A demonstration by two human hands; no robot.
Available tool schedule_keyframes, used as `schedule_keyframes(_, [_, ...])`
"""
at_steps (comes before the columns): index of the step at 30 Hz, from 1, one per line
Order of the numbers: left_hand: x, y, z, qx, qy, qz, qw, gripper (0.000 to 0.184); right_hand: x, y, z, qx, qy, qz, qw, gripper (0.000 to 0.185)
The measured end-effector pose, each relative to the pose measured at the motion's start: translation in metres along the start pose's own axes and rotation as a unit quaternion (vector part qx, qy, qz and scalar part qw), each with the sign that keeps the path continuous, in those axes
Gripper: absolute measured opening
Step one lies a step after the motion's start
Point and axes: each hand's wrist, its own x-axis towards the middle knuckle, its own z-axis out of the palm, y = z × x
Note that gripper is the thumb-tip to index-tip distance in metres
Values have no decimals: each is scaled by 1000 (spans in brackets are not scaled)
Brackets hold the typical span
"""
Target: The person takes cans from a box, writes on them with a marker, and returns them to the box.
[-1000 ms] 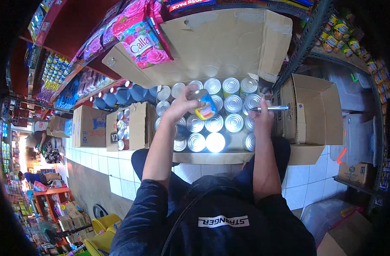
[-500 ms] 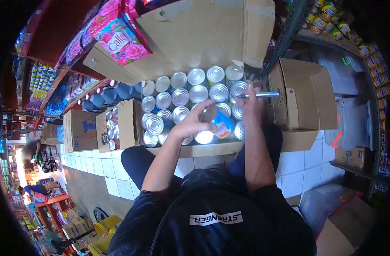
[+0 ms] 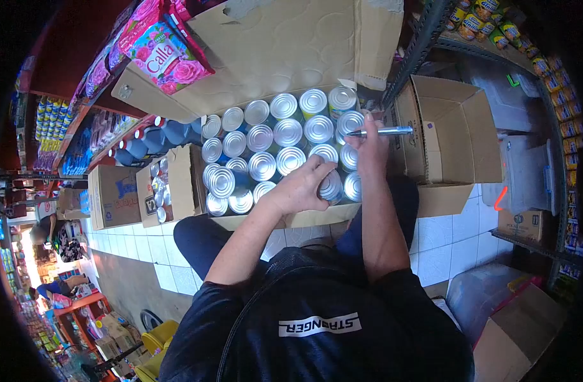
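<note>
My left hand (image 3: 302,186) is wrapped round a can (image 3: 330,186) at the near right part of an open cardboard box (image 3: 285,57). The can stands upright, its silver lid facing up. My right hand (image 3: 372,149) holds a silver and blue pen (image 3: 393,130) over the box's right side, its tip pointing left. Rows of cans with silver lids (image 3: 287,132) fill much of the box around both hands. One can (image 3: 222,183) at the left sits higher than those beside it.
Right of the box stands an open carton (image 3: 460,134); to the left are a smaller carton of cans (image 3: 186,184) and blue jugs (image 3: 154,141). A pink Calla pack (image 3: 164,57) lies on the back left flap. A metal shelf post (image 3: 422,48) rises behind.
The can in my left hand was tilted above the box and is now upright, down among the others near the front edge. My right hand still holds the pen. The view has shifted right.
</note>
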Motion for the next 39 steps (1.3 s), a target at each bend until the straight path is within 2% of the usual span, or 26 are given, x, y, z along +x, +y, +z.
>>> schedule_keyframes(2, [1, 7, -5, 52, -24, -11, 998, 74, -2, -1, 1, -10, 0, 0, 1000, 34])
schedule_keyframes(5, [-2, 11, -3, 119, -53, 43, 991, 76, -2, -2, 2, -4, 0, 0, 1000, 33])
schedule_keyframes(6, [0, 14, -2, 138, -74, 35, 987, 77, -3, 0, 1, -3, -2, 4, 1000, 34])
schedule_keyframes(9, [10, -1, 16, 186, -87, 106, 973, 75, -3, -1, -1, -10, -5, 7, 1000, 35])
schedule_keyframes(10, [13, -4, 19, 187, -140, 65, 970, 74, -3, -1, -2, -16, -5, 9, 1000, 35])
schedule_keyframes(17, [14, -25, 20, 221, -135, 106, 960, 80, 5, 7, -6, -34, -15, 2, 999, 39])
schedule_keyframes(20, [14, -28, 19, 225, -181, 83, 954, 79, 5, 8, -4, -18, -17, 0, 1000, 39])
schedule_keyframes(26, [6, -36, 31, 214, -141, 72, 964, 71, 3, 8, -4, -44, -14, -3, 999, 40])
schedule_keyframes(36, [16, -28, 6, 214, -249, 49, 943, 80, 1, 5, -8, -50, -25, 10, 998, 43])
schedule_keyframes(39, [20, -26, 6, 257, -243, 74, 932, 82, 3, 6, -9, -71, -25, 9, 997, 43])
